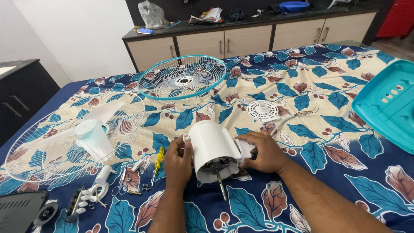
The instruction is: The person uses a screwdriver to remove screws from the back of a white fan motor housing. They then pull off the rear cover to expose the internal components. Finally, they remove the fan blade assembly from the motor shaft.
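Observation:
A white fan motor housing [212,146] lies on its side on the leaf-patterned bedsheet [302,90], its metal shaft [221,186] pointing toward me. My left hand [177,162] grips the housing's left side. On the right side, my right hand [264,152] presses a white piece against it. A yellow-handled screwdriver [158,159] lies just left of my left hand, with small screws [145,187] beside it.
A teal-rimmed grille [183,77] lies further back, a white grille with a blade [73,138] to the left. A round white vented cap [263,110] with wires sits behind the housing. A teal base cover [388,103] is at right; a switch panel [79,200] at lower left.

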